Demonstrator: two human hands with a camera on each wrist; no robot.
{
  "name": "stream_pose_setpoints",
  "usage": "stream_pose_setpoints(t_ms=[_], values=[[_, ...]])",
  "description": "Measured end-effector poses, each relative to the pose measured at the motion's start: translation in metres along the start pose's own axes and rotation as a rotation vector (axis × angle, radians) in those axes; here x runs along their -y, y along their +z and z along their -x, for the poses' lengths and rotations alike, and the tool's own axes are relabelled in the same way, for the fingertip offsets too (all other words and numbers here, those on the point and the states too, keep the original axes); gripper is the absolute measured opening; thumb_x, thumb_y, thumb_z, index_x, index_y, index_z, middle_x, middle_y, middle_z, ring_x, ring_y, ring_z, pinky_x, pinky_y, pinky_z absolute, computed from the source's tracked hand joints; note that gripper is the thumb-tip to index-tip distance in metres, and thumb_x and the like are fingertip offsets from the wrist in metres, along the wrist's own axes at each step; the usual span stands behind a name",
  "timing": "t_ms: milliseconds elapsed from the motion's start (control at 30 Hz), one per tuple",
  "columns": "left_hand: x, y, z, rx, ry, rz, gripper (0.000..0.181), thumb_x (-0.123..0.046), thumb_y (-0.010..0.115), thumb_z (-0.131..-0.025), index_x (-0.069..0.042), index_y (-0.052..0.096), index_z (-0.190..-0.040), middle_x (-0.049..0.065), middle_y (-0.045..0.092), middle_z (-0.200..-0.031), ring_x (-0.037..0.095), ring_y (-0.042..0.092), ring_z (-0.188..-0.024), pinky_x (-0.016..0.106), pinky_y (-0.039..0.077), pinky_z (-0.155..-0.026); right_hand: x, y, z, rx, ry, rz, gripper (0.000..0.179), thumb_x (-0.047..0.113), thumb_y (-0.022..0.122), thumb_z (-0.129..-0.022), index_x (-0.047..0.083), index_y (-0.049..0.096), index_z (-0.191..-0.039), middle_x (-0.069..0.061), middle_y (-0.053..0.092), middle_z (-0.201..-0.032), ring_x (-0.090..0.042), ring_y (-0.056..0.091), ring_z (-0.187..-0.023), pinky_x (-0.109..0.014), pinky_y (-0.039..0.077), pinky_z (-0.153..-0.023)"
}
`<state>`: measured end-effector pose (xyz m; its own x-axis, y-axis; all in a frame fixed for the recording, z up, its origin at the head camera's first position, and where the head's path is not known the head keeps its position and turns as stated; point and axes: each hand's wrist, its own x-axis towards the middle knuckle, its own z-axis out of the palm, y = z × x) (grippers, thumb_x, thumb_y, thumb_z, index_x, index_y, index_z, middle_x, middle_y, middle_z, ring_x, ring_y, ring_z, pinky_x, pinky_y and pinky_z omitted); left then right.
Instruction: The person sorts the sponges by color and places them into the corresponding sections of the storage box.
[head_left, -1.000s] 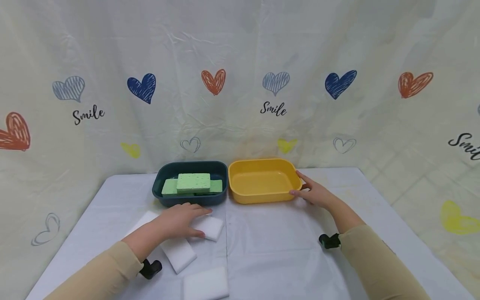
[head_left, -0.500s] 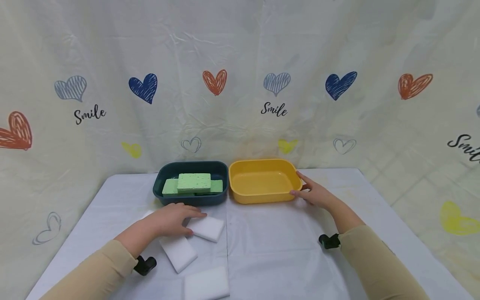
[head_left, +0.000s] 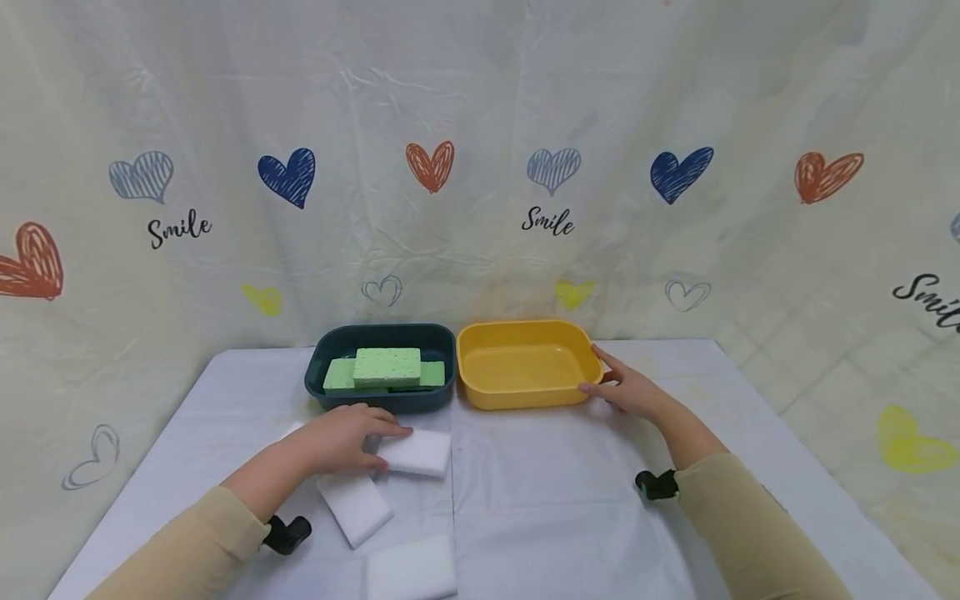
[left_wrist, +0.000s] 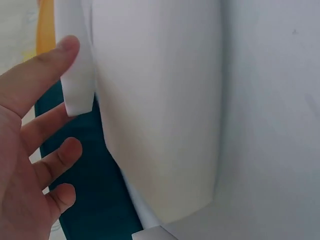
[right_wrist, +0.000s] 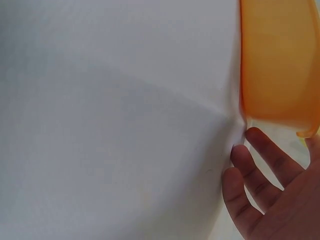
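Left grip (head_left: 341, 440) pinches a white block (head_left: 422, 453); right grip (head_left: 632, 392), relaxed, touches a yellow tub (head_left: 525, 365) (teal tub (head_left: 422, 402) alongside).

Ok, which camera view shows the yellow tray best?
The head view: it shows the yellow tray nearly whole, with the right hand at its right end. The right wrist view catches only part, cut off by the frame; the left wrist view, just a sliver near the top left.
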<state>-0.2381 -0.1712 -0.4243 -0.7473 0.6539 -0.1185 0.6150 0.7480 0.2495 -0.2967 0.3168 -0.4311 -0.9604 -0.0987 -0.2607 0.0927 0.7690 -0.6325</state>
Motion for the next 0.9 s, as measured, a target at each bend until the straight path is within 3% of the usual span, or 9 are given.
stream_pose_setpoints(t_ms=[200, 667, 900], values=[[-0.007, -0.009, 0.001, -0.057, 0.050, -0.008, 0.054, -0.044, 0.077, -0.085, -0.035, 0.062, -0.136, -0.007, 0.060, -0.132, 0.019, 0.054, -0.122, 0.045, 0.045, -0.104, -0.003, 0.001, 0.002, 0.000, 0.020, -0.017, 0.108, 0.068, 0.068, -0.080, 0.031, 0.006, -0.161, -0.025, 0.044, -0.140, -0.029, 0.053, -0.097, -0.033, 0.052, -0.080], [-0.017, -0.025, -0.012, -0.125, 0.006, 0.014, 0.055, -0.046, 0.077, -0.084, -0.040, 0.061, -0.136, -0.008, 0.060, -0.133, 0.021, 0.054, -0.124, 0.047, 0.046, -0.103, -0.004, -0.001, 0.000, -0.006, 0.026, -0.007, 0.106, 0.069, 0.068, -0.080, 0.034, 0.008, -0.160, -0.023, 0.047, -0.138, -0.026, 0.054, -0.090, -0.031, 0.051, -0.074], [-0.021, -0.034, -0.026, -0.148, 0.008, 0.039, 0.055, -0.046, 0.077, -0.084, -0.037, 0.062, -0.136, -0.006, 0.060, -0.135, 0.022, 0.052, -0.127, 0.047, 0.045, -0.104, -0.001, -0.002, 0.001, -0.008, 0.022, -0.006, 0.103, 0.064, 0.069, -0.083, 0.034, 0.009, -0.160, -0.023, 0.048, -0.138, -0.027, 0.054, -0.090, -0.031, 0.050, -0.073]])
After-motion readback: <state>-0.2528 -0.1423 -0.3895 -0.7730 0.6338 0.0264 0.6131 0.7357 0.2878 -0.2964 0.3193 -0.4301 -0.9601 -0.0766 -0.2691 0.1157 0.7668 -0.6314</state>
